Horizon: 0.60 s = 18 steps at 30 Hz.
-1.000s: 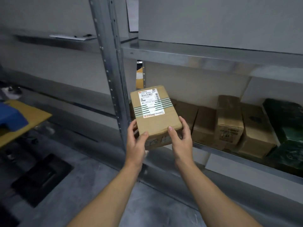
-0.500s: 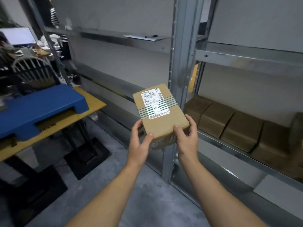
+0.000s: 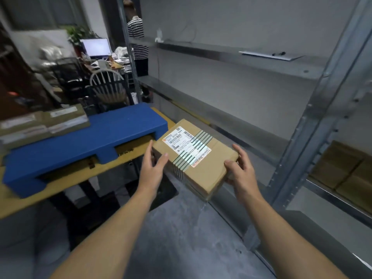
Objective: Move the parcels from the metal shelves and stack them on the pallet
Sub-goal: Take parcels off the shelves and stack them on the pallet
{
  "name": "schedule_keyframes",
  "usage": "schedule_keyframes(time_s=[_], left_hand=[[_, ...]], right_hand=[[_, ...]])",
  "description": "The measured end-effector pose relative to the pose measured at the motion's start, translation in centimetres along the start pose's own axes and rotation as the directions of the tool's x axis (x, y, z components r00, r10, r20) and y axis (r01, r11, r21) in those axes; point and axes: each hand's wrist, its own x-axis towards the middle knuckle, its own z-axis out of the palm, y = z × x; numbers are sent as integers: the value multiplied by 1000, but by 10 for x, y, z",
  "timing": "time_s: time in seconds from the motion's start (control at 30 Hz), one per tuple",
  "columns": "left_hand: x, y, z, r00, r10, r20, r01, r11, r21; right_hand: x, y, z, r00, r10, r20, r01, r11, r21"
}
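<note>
I carry a brown cardboard parcel (image 3: 203,170) with a white label and green tape stripes, held between both hands above the floor. My left hand (image 3: 153,168) grips its left end, thumb on top. My right hand (image 3: 241,172) grips its right end. The blue pallet (image 3: 96,141) lies on a yellow table (image 3: 66,184) to the left, just beyond the parcel. Flat brown parcels (image 3: 40,123) lie on the pallet's far left part. More brown parcels (image 3: 342,168) sit on the metal shelf (image 3: 330,196) at the right edge.
A metal shelf upright (image 3: 314,121) stands right of the parcel. Paper and a pen (image 3: 269,55) lie on an upper shelf. A person in a striped shirt (image 3: 136,37) stands at the back near a desk with a monitor (image 3: 96,47) and a wooden chair (image 3: 108,85).
I have turned left, away from the shelf. The parcel has come along in both hands and now sits close to the blue pallet's right end, turned more sideways.
</note>
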Motion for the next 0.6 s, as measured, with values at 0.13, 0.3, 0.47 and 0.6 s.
schedule_keyframes(time_s=[0.13,0.3,0.47,0.6], left_hand=[[18,2,-42,992,-74,-98,67,995,-69],[38,-2,-76,973,-130,-193,98,981,-165],[62,-6,-92,939,-106,-328,47,982,-184],[99,-6,-100,894,-95,-439,-2,976,-216]], right_hand=[[16,6,45,995,35,92,-38,999,22],[44,15,85,982,75,172,-80,996,27],[89,25,123,978,77,194,-93,993,74],[139,30,164,988,44,148,-52,998,46]])
